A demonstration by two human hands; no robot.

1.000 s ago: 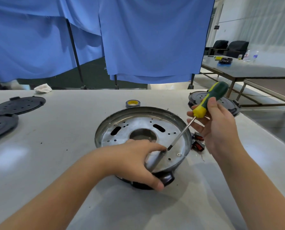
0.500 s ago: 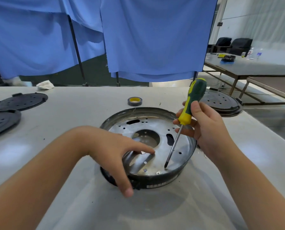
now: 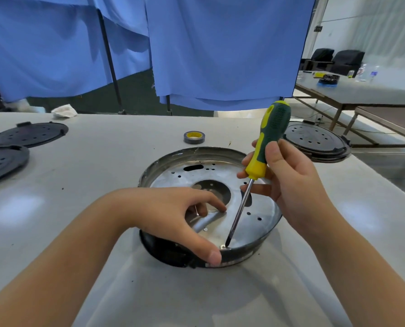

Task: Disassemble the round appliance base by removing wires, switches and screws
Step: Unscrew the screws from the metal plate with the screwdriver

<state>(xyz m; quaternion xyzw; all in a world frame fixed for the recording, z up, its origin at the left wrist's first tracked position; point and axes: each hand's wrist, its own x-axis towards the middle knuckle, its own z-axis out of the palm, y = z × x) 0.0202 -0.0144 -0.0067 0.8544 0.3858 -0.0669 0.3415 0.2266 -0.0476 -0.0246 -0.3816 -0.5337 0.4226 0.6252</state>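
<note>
The round appliance base (image 3: 192, 159), a shallow metal pan with a dark plastic rim, lies on the white table (image 3: 107, 161) in front of me. My left hand (image 3: 173, 213) grips its near rim, thumb over the outside edge and fingers inside on the metal plate. My right hand (image 3: 288, 182) holds a green and yellow screwdriver (image 3: 267, 142) nearly upright. Its tip sits on a small screw (image 3: 223, 246) at the pan's near inner edge, close to my left thumb.
A roll of grey and yellow tape (image 3: 193, 137) lies just behind the base. Two black perforated round covers (image 3: 26, 134) sit at the far left, another stack (image 3: 314, 142) at the right. Blue curtains hang behind; another table stands at the far right.
The base was turned under my left hand. The screwdriver swung upright and its tip came down onto the screw at the near edge. The red switches at the right went out of sight.
</note>
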